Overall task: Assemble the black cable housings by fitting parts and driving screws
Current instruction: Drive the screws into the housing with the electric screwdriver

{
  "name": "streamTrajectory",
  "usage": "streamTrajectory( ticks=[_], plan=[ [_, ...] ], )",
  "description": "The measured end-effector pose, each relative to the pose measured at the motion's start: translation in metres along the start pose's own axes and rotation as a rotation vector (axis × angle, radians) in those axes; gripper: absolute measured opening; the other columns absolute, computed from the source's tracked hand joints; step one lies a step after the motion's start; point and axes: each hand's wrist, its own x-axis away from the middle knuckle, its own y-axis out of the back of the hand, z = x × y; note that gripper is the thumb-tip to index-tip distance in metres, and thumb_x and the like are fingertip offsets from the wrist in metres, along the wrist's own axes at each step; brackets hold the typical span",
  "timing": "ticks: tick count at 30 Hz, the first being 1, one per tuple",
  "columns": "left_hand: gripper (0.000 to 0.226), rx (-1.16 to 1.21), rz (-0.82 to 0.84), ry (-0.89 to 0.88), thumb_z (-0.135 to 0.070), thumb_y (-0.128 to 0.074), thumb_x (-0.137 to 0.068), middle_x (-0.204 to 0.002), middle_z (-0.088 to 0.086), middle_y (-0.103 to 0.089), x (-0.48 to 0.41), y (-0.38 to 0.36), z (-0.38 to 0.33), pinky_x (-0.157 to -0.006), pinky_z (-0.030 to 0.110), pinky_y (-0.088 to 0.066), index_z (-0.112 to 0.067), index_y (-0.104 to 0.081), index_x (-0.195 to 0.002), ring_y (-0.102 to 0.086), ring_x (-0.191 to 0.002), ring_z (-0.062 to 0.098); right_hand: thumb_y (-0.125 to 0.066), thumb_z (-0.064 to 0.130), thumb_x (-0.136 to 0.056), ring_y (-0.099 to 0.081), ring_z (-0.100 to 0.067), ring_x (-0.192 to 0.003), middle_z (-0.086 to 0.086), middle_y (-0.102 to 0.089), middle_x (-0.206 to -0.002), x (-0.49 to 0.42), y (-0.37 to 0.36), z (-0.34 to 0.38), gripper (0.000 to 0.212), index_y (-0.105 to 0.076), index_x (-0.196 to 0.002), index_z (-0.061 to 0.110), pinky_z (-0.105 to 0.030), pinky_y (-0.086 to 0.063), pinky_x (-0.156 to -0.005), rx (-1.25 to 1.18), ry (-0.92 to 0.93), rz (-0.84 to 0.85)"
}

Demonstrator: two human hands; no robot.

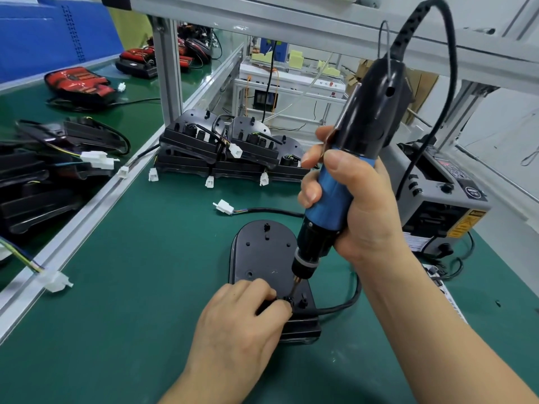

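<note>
Holding the electric screwdriver [370, 112] tilted with its top leaning right, my right grip [353, 208] is wrapped around the blue handle, fingers and thumb curled fully round it. The bit [296, 285] points down at the near end of the black cable housing [262, 252], which lies flat on the green bench [140, 287] right in front of me. My left grip [242, 316] rests on that near end, its fingertips pinching a small black fitting [288, 302] right at the bit's tip; I cannot tell whether a screw sits under it. A black cable [347, 303] curves out from the housing's right side and passes behind my right forearm. Just beyond the housing a white connector [224, 206] lies on the bench. Farther back, a stack of housings [221, 147] sits beside an aluminium post [169, 83], and a grey machine [443, 199] stands on the right.
</note>
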Motion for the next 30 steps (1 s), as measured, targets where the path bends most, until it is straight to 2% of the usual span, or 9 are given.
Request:
streamTrajectory(
  ticks=[6,24,27,30],
  plan=[
    [0.008,-0.003,-0.007,0.002,-0.014,-0.072,-0.072,-0.075,0.0,-0.057,-0.001,-0.001,0.0,-0.059,0.03,-0.037,-0.019,-0.067,-0.076,-0.054,-0.064,0.021,-0.058,0.017,-0.07,-0.049,-0.011,-0.044,0.0,-0.063,-0.073,-0.008,0.004,-0.004,0.03,-0.055,-0.099,0.011,-0.022,-0.043,-0.048,-0.115,-0.063,0.091],
    [0.009,0.003,0.002,0.019,-0.014,-0.074,-0.07,-0.074,0.001,-0.057,-0.001,-0.001,0.0,-0.054,0.031,-0.04,-0.019,-0.067,-0.073,-0.055,-0.064,0.022,-0.054,0.013,-0.072,-0.051,-0.011,-0.044,-0.001,-0.062,-0.073,-0.015,0.003,-0.014,0.027,-0.06,-0.099,0.013,-0.022,-0.043,-0.049,-0.144,-0.102,0.288],
    [0.009,0.007,0.007,0.023,-0.014,-0.074,-0.071,-0.074,0.0,-0.057,-0.001,-0.001,0.0,-0.056,0.03,-0.038,-0.019,-0.067,-0.073,-0.054,-0.063,0.021,-0.055,0.016,-0.073,-0.055,-0.014,-0.048,-0.003,-0.067,-0.082,-0.014,0.003,-0.012,0.028,-0.058,-0.1,0.012,-0.024,-0.045,-0.052,-0.063,-0.083,0.284],
    [0.006,0.026,0.011,0.017,-0.016,-0.071,-0.075,-0.074,-0.002,-0.057,-0.002,-0.001,0.001,-0.057,0.029,-0.038,-0.02,-0.067,-0.073,-0.055,-0.063,0.02,-0.057,0.018,-0.073,-0.06,-0.018,-0.054,-0.004,-0.069,-0.09,-0.011,0.006,-0.007,0.03,-0.054,-0.101,0.009,-0.025,-0.049,-0.054,-0.018,-0.057,0.199]
  ],
)
